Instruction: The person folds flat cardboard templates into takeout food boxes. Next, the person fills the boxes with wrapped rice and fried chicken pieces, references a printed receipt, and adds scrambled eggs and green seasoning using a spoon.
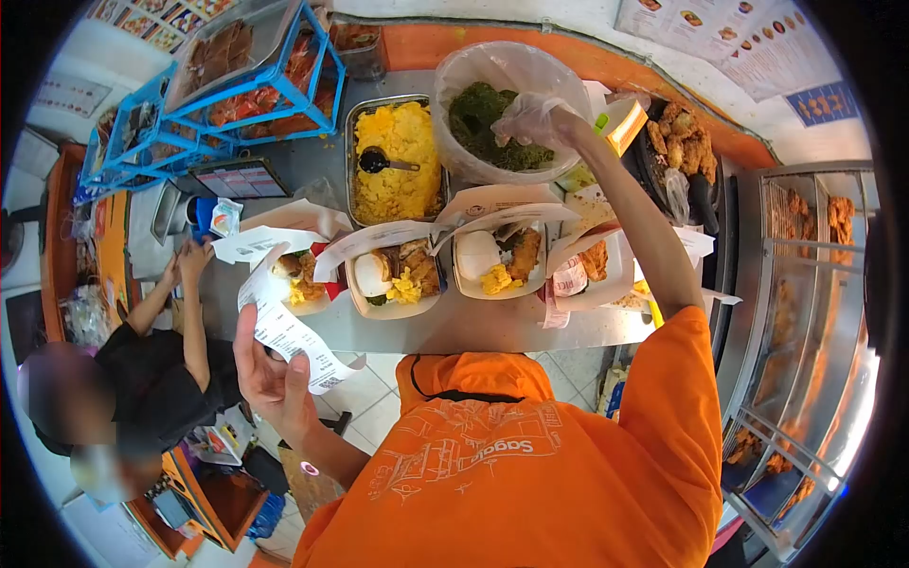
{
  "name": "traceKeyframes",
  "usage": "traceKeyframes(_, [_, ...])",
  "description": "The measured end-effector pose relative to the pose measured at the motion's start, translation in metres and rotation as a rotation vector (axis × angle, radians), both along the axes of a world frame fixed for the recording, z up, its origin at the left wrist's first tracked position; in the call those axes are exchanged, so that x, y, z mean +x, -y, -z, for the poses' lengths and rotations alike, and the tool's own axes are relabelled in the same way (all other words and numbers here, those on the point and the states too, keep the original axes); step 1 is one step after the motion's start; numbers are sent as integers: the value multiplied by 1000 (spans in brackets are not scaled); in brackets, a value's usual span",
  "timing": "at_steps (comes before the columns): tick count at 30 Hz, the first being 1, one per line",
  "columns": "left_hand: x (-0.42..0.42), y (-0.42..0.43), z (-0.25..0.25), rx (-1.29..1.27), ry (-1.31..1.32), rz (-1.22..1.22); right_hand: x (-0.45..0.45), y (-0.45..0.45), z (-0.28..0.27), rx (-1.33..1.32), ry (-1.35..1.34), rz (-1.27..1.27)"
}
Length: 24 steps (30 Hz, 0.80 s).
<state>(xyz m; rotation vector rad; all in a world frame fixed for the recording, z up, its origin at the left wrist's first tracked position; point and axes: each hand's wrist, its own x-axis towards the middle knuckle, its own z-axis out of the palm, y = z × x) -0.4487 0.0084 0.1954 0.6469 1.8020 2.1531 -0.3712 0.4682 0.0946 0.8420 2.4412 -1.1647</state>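
Observation:
My left hand (pixel 275 381) is closed on a long printed receipt (pixel 295 327), pinched between thumb and fingers left of the food boxes. My right hand (pixel 532 121), in a clear plastic glove, reaches into a large plastic-lined tub (pixel 573 78). Its fingers are bunched together at the dark green shreds (pixel 476 112) in there; the fingertips are partly hidden. In front of me stand several open cardboard boxes, among them a middle box (pixel 445 301) and another box (pixel 516 289). A round of rice (pixel 372 275), yellow scrambled egg (pixel 405 286) and fried chicken (pixel 526 252) lie in them.
A metal tray of scrambled egg (pixel 398 204) with a black scoop (pixel 374 160) is behind the boxes. Fried chicken pieces (pixel 684 142) fill a dark pan at right, near a glass warming cabinet (pixel 748 312). Blue racks (pixel 256 104) stand at left. A co-worker (pixel 170 355) reaches over the left counter.

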Motion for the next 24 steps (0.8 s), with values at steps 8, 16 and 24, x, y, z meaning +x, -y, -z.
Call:
traceKeyframes(8, [9,-12,-6,27,22,57,52,7,-38,-555,-404,478])
traceKeyframes(16, [16,-18,-9,-14,-25,103,74,-7,19,928,-297,-34])
traceKeyframes(24, [21,-24,-13,20,24,111,43,12,43,648,-19,-213])
